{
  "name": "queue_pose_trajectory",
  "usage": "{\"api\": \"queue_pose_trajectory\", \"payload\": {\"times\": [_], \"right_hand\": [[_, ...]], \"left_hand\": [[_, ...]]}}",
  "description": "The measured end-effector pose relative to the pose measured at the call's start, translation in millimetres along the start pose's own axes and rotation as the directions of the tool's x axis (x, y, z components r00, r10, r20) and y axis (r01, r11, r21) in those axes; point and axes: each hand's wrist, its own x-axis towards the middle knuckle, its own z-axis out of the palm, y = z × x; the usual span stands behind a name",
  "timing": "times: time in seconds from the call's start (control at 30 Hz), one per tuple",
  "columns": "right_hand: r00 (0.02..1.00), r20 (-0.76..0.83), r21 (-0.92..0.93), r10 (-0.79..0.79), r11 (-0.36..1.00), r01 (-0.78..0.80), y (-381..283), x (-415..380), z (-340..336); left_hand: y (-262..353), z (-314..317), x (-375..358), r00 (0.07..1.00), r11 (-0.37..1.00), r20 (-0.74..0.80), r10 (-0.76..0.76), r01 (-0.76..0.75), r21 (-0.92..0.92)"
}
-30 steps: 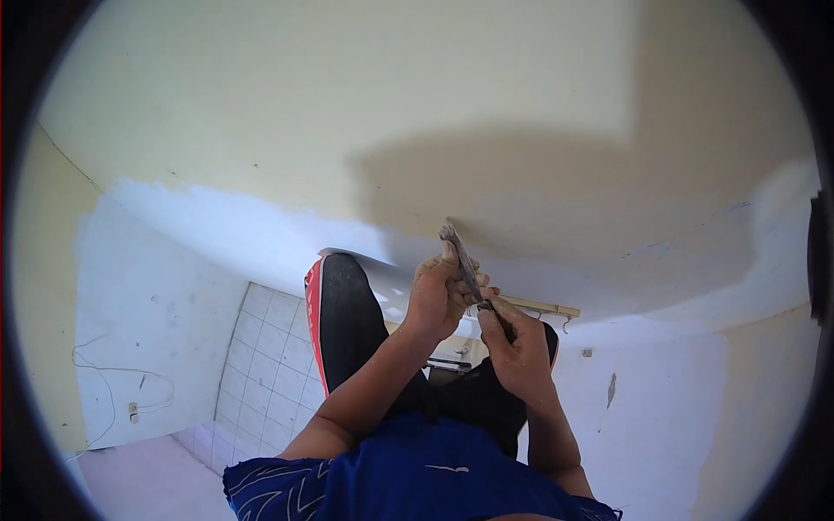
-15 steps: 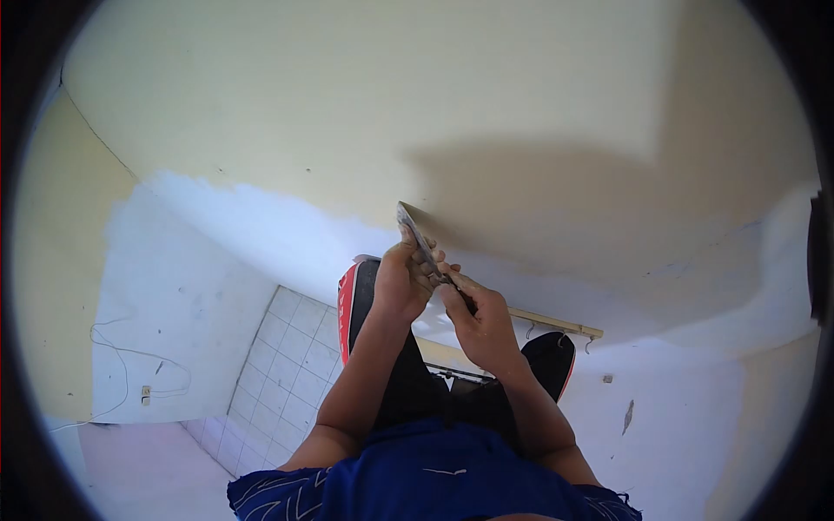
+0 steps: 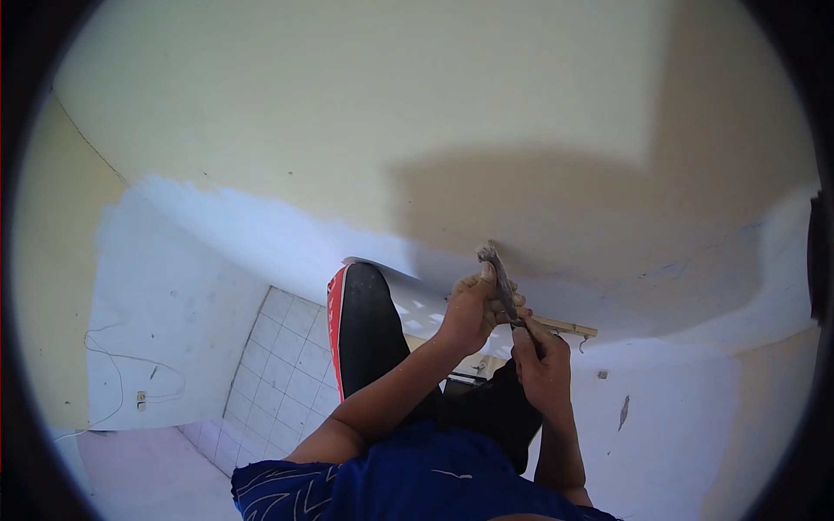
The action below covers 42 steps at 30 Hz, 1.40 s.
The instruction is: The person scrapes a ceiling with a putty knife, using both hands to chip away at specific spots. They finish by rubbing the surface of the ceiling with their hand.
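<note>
A putty knife (image 3: 498, 272) with a worn, whitish-stained blade points up and slightly left in front of the wall. My right hand (image 3: 545, 363) is wrapped round its handle at the lower end. Around the blade my left hand (image 3: 472, 308) is closed, its thumb lying along the face and the fingers curled behind. Both hands sit close together, and the handle is mostly hidden inside the right one. Whitish residue marks the blade's tip and my fingers.
The wall ahead is cream above (image 3: 287, 95) and white below, with a broad shadow over its right part. A wooden rail with hooks (image 3: 566, 327) is below right. Left are a socket (image 3: 142, 400) with a loose cable and a tiled surface (image 3: 282, 356). My legs are spread below.
Both hands and the putty knife have moved right and down. The blade has turned more broadside to my view, and my right leg has shifted inward.
</note>
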Motion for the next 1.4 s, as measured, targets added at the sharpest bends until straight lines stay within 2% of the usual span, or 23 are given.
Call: {"api": "queue_pose_trajectory", "payload": {"times": [0.07, 0.2, 0.3, 0.37, 0.4, 0.47, 0.53, 0.6, 0.67, 0.8, 0.87, 1.0, 1.07, 1.17, 1.3, 1.37, 1.4], "right_hand": [[1.0, -0.004, -0.004, -0.03, 1.0, 0.03, 2.8, 2.1, 1.9], [1.0, 0.02, -0.017, 0.013, 1.0, -0.013, -11.1, 4.7, 11.1], [0.998, 0.061, -0.022, -0.012, 1.0, 0.013, -15.9, 13.4, 24.3], [0.992, 0.062, -0.032, -0.113, 0.993, 0.115, -21.3, 16.3, 35.3], [0.992, 0.066, -0.034, -0.108, 0.993, 0.11, -20.7, 21.2, 42.9], [0.96, 0.083, -0.037, -0.266, 0.962, 0.269, -17.8, 36.4, 57.4], [0.964, 0.123, -0.019, -0.235, 0.971, 0.239, -29.8, 43.4, 69.5], [0.966, 0.162, -0.004, -0.203, 0.979, 0.206, -33.6, 44.1, 75.4], [0.961, 0.162, 0.025, -0.223, 0.975, 0.222, -27.9, 44.0, 79.3], [0.964, 0.126, 0.073, -0.236, 0.971, 0.228, -20.6, 41.0, 76.9], [0.981, 0.151, 0.053, -0.123, 0.992, 0.116, -17.3, 34.6, 68.2], [0.987, 0.107, 0.09, -0.116, 0.99, 0.107, -1.3, 22.8, 53.2], [0.997, 0.044, 0.105, -0.069, 0.992, 0.064, 7.2, 16.6, 45.7], [0.998, 0.058, 0.144, 0.002, 0.99, -0.01, 4.3, 10.5, 35.7], [0.999, 0.03, 0.081, -0.026, 0.996, 0.024, 0.2, 11.7, 39.2], [0.99, 0.018, 0.055, -0.137, 0.989, 0.136, -4.4, 10.2, 42.7], [0.991, 0.015, 0.052, -0.13, 0.99, 0.129, -7.3, 11.4, 45.1]], "left_hand": [[-0.6, -2.6, 0.7, 0.999, 0.999, 0.035, 0.037, -0.036, -0.015], [6.0, -11.1, -1.2, 0.998, 0.998, 0.03, 0.058, -0.057, -0.02], [25.5, -15.9, -5.5, 0.994, 0.994, 0.014, 0.105, -0.104, -0.039], [36.2, -22.4, -6.6, 0.992, 0.99, -0.011, 0.123, -0.124, -0.061], [42.8, -26.1, -7.8, 0.99, 0.988, -0.031, 0.135, -0.137, -0.076], [58.0, -31.6, -9.0, 0.984, 0.985, -0.064, 0.167, -0.17, -0.036], [75.6, -34.9, -14.6, 0.967, 0.963, -0.036, 0.252, -0.254, -0.089], [83.5, -41.5, -16.4, 0.961, 0.959, -0.045, 0.272, -0.275, -0.066], [85.2, -45.6, -17.8, 0.966, 0.97, -0.091, 0.244, -0.243, 0.015], [79.4, -44.1, -13.7, 0.967, 0.97, -0.07, 0.244, -0.244, 0.001], [71.0, -42.0, -13.6, 0.977, 0.981, -0.087, 0.194, -0.192, 0.037], [50.3, -29.0, -12.3, 0.988, 0.989, -0.077, 0.138, -0.133, 0.066], [41.4, -21.6, -11.2, 0.992, 0.992, -0.073, 0.104, -0.098, 0.075], [32.9, -13.1, -9.9, 0.994, 0.992, -0.055, 0.093, -0.088, 0.087], [30.3, -16.5, -7.1, 0.994, 0.994, -0.045, 0.101, -0.099, 0.042], [29.7, -21.1, -8.5, 0.993, 0.99, 0.0, 0.118, -0.117, -0.076], [30.8, -23.9, -8.2, 0.994, 0.991, -0.001, 0.109, -0.109, -0.08]]}}
